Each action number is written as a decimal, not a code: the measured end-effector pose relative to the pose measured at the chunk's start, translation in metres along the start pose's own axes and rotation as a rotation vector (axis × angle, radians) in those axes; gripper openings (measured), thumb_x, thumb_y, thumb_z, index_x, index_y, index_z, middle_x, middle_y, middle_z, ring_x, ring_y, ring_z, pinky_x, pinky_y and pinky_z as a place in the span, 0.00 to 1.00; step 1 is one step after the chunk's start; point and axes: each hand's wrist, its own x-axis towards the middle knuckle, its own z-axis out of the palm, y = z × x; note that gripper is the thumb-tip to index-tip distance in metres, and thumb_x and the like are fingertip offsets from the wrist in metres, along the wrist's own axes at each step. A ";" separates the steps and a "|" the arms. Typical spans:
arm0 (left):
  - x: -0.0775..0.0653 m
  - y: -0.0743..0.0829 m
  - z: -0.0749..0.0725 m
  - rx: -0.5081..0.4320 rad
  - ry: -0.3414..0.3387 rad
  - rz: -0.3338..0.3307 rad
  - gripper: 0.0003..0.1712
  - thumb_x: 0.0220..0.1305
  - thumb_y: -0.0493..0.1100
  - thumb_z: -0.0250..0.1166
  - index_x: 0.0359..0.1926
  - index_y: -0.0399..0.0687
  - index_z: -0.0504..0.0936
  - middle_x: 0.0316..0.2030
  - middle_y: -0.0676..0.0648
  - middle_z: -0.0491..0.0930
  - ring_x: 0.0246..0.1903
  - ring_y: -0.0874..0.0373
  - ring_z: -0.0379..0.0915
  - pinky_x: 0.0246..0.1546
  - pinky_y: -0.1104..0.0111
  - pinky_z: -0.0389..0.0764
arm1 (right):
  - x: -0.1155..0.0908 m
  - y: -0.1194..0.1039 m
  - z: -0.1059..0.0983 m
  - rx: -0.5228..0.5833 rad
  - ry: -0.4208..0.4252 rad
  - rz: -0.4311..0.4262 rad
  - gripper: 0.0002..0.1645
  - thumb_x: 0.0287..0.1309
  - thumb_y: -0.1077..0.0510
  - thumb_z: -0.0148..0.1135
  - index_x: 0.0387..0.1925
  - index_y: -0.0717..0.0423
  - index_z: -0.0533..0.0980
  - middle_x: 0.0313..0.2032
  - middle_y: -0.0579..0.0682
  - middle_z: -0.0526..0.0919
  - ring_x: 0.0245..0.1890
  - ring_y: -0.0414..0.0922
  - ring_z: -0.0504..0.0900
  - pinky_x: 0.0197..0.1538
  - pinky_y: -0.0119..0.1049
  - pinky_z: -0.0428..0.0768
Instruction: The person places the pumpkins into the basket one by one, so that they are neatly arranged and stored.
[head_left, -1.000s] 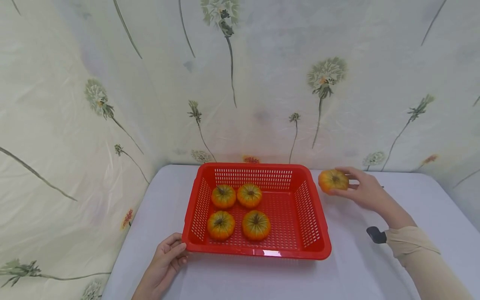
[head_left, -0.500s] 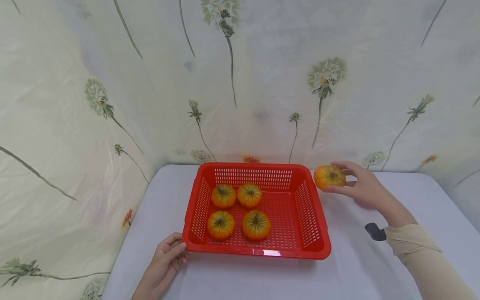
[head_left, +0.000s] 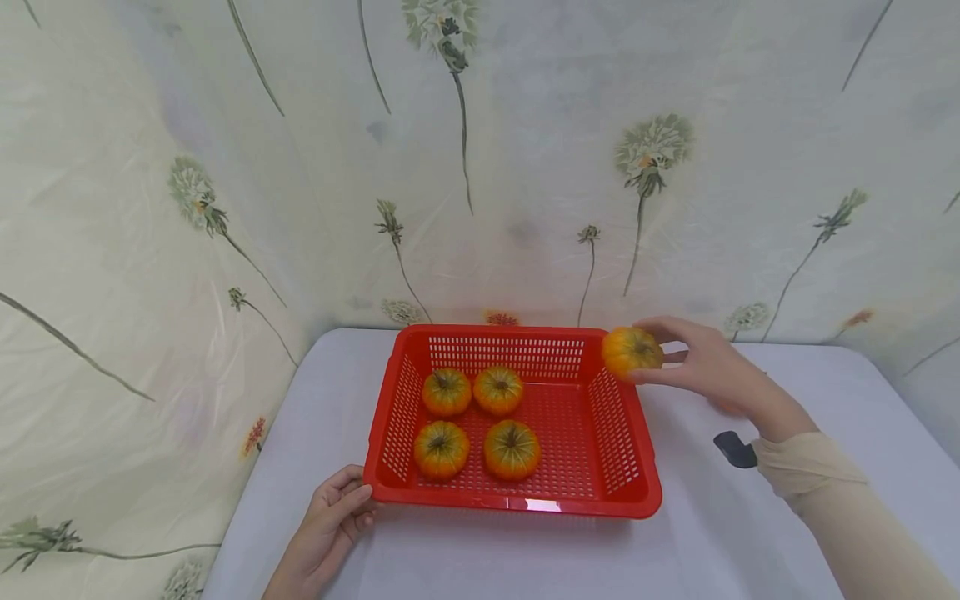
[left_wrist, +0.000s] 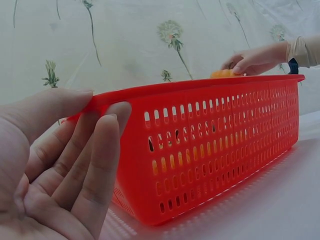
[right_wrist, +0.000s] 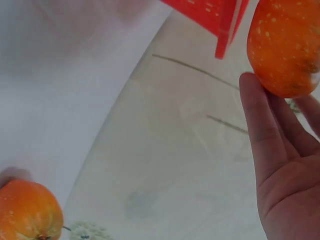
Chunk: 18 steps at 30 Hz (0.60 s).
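My right hand [head_left: 708, 367] holds a small orange pumpkin [head_left: 632, 353] between thumb and fingers, overlapping the back right corner of a red plastic basket [head_left: 525, 503] in the head view. From below, the right wrist view shows the held pumpkin's speckled underside [right_wrist: 285, 47] against the fingers. At the basket's front left corner, my left hand [head_left: 330, 521] grips the rim, thumb above and fingers beneath. Several similar pumpkins sit stem up in the left and middle of the basket, such as the front middle pumpkin [head_left: 512, 450].
Another orange pumpkin [right_wrist: 27, 210] lies on the white-covered table, at the lower left of the right wrist view; in the head view my right forearm mostly hides it. A curtain [head_left: 525, 167] with a dandelion print hangs behind the table and along its left side.
My right hand has carried the pumpkin leftward and slightly up, from beside the basket to over its back right corner. The left hand and the basket have stayed put.
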 end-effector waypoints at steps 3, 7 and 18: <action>0.000 0.000 0.000 0.002 0.005 -0.001 0.13 0.78 0.34 0.53 0.47 0.55 0.82 0.41 0.57 0.86 0.34 0.68 0.80 0.36 0.79 0.82 | 0.003 -0.008 0.002 0.006 -0.029 -0.007 0.49 0.51 0.33 0.77 0.69 0.46 0.69 0.63 0.53 0.77 0.62 0.55 0.75 0.53 0.48 0.86; 0.000 0.000 -0.001 0.004 0.020 -0.011 0.12 0.78 0.35 0.54 0.47 0.55 0.82 0.41 0.57 0.86 0.34 0.68 0.80 0.37 0.79 0.82 | 0.008 -0.018 0.005 -0.012 -0.061 -0.010 0.48 0.50 0.32 0.77 0.68 0.44 0.70 0.62 0.51 0.78 0.61 0.54 0.76 0.51 0.47 0.87; 0.001 -0.001 -0.002 0.016 0.061 -0.030 0.11 0.78 0.36 0.55 0.46 0.55 0.82 0.41 0.57 0.86 0.34 0.67 0.80 0.36 0.79 0.82 | 0.032 -0.040 0.018 -0.143 -0.142 -0.137 0.46 0.47 0.38 0.81 0.65 0.47 0.74 0.57 0.50 0.83 0.57 0.51 0.79 0.47 0.41 0.89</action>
